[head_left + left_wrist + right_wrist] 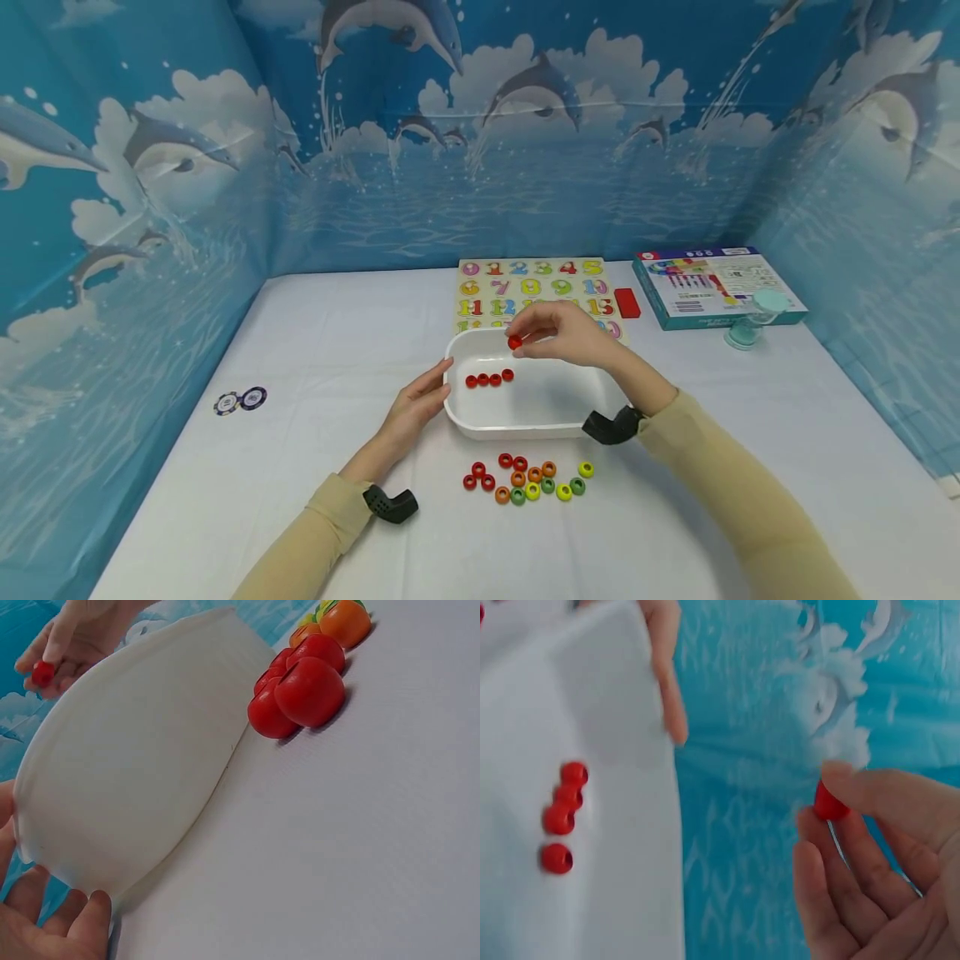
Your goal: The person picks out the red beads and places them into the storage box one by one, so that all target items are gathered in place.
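My right hand (558, 333) pinches a red bead (514, 342) between thumb and fingertips, above the far rim of a white tray (555, 400). The held red bead (830, 802) shows clearly in the right wrist view. Inside the tray, toward its left, several red beads (483, 380) lie in a row. My left hand (411, 408) rests against the tray's left end, its fingertips touching the outer wall (112, 787). In front of the tray several loose beads lie on the cloth: red beads (488, 482), orange beads (502, 495), yellow beads (564, 492) and green beads (577, 486).
Behind the tray lies a number board (517, 287), partly covered by my right hand. A red rectangular piece (627, 303) is beside it. At the back right are a flat box (712, 287) and a small mint-lidded container (756, 319). Two round chips (240, 401) lie on the left.
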Demonstrator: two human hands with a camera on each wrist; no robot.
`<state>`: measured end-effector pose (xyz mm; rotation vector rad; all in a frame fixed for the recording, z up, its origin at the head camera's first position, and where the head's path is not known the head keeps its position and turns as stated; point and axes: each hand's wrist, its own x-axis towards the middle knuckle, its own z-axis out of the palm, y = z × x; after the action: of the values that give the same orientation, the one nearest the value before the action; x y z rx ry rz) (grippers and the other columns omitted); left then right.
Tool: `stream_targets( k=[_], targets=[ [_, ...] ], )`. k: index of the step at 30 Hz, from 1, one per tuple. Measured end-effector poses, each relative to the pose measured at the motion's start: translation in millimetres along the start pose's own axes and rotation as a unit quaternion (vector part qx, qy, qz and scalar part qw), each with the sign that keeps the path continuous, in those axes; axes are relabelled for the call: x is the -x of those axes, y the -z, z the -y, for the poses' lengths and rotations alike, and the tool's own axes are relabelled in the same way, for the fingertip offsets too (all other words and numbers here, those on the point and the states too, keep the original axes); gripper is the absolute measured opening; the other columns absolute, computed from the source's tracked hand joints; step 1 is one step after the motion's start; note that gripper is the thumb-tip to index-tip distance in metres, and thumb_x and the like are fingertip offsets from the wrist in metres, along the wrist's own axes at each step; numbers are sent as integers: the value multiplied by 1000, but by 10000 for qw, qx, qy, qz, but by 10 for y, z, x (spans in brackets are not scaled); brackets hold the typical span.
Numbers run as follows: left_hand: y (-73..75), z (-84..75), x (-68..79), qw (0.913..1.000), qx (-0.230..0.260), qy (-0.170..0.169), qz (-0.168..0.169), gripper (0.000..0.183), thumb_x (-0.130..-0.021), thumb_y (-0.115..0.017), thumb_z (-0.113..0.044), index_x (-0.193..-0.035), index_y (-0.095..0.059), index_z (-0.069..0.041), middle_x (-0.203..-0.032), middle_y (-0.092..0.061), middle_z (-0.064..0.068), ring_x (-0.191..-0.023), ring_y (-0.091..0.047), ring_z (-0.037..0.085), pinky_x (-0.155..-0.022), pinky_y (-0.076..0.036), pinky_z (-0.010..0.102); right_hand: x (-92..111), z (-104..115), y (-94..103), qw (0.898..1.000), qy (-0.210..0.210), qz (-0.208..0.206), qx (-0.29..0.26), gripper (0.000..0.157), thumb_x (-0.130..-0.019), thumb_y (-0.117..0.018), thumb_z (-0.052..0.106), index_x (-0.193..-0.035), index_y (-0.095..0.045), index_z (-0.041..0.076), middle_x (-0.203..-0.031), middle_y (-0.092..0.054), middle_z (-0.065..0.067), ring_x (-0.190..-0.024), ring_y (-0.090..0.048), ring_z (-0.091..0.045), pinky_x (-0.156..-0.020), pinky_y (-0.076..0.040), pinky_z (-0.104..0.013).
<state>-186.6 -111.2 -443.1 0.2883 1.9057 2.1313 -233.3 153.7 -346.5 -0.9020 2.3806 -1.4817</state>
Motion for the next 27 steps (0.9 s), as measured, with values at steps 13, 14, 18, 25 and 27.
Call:
stream_targets(
  k=[13,14,18,25,27],
  targets=[
    [14,22,-14,9999,-25,-6,118,47,-91,-51,-17,-136,-37,-11,-146,-20,0,-131,-21,18,-99,-33,27,-338,-681,-2,9894,-1110,841,413,30,-74,-72,7,-103,-63,7,-96,-63,-4,-87,-59,-18,-76,-51,-29],
    [15,20,-14,9999,-23,-7,121,47,-91,-51,-17,-136,-37,-11,-146,-20,0,-131,-21,17,-99,-33,26,-338,-697,-9,9886,-1124,879,475,29,-74,-72,6,-102,-63,7,-94,-63,-4,-86,-59,-18,-75,-51,-30],
    [18,15,-15,9999,-10,-35,139,48,-91,-51,-16,-136,-37,-11,-146,-20,0,-131,-21,18,-99,-32,27,-328,-732,-38,9849,-1064,1135,762,28,-73,-72,6,-99,-63,8,-91,-63,-4,-82,-59,-17,-71,-52,-29],
    [11,-2,-10,9999,-24,-4,142,47,-92,-50,-16,-137,-36,-10,-146,-20,0,-131,-21,18,-100,-32,28,-326,-812,-99,9783,-1017,1254,1296,29,-70,-76,11,-96,-63,13,-86,-63,2,-75,-59,-13,-69,-51,-26],
    [12,-5,-10,9999,-30,-16,158,48,-92,-49,-15,-137,-35,-10,-146,-19,0,-131,-20,18,-100,-32,28,-330,-831,-115,9777,-963,1240,1393,29,-70,-77,12,-95,-63,15,-85,-63,4,-75,-58,-13,-69,-50,-26]
  ],
)
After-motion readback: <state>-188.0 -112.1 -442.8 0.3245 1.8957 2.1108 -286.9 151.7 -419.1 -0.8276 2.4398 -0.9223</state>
